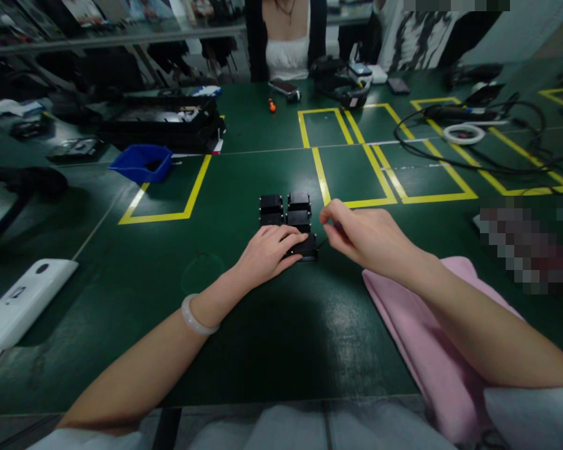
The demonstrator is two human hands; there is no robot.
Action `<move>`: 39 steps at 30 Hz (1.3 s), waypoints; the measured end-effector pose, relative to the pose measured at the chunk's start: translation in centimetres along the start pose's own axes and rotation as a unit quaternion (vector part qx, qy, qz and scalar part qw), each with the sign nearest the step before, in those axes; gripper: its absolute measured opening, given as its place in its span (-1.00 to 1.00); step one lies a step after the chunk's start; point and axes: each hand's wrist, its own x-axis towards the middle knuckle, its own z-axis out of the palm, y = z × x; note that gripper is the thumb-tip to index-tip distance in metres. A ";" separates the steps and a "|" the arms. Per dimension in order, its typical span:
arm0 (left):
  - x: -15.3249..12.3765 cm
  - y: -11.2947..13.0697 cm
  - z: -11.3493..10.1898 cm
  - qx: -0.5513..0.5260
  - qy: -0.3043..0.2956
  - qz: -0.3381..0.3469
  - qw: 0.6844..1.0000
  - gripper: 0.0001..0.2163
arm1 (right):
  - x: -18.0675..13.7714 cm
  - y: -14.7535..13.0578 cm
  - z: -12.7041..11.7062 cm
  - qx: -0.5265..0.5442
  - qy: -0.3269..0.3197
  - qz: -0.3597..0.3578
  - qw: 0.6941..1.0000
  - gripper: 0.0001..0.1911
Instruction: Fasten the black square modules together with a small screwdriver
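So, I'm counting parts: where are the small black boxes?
Head view, mid-table: the small black boxes cluster just left of a yellow tape outline, the left hand resting on the nearest one, the right hand just right of them.

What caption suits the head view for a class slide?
Left hand rests on a cluster of small black blocks on the green table while the right hand hovers beside them, fingertips pinched.

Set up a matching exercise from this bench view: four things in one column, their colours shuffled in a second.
Things:
1. plastic bin
2. folded cloth
3. small blocks
4. tape lines

Colours:
A. black
B. yellow
C. blue
D. pink

Pairs: 1-C, 2-D, 3-A, 4-B.
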 end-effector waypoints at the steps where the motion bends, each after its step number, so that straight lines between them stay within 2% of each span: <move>1: 0.0 0.0 0.0 -0.001 0.000 0.000 1.000 -0.67 | 0.0 0.0 0.0 0.009 0.000 -0.001 1.000 -0.77; 7: 0.0 0.0 0.0 0.001 0.000 -0.004 1.000 -0.67 | 0.0 0.1 0.1 0.002 -0.007 -0.005 1.000 -0.71; 14: 0.1 0.1 -0.1 0.003 -0.003 -0.002 1.000 -0.66 | 0.0 0.0 0.1 0.008 0.003 -0.008 1.000 -0.80; 18: 0.1 0.1 -0.2 0.002 -0.004 -0.002 1.000 -0.67 | 0.0 0.0 -0.1 -0.018 0.002 -0.011 1.000 -0.76; 24: 0.1 0.1 -0.2 -0.001 -0.003 -0.002 1.000 -0.67 | -0.1 -0.1 0.2 -0.020 0.027 -0.033 0.999 -0.75; 39: 0.1 0.1 -0.1 0.009 -0.002 -0.002 1.000 -0.67 | 0.0 -0.2 0.0 -0.025 0.003 -0.032 0.999 -0.73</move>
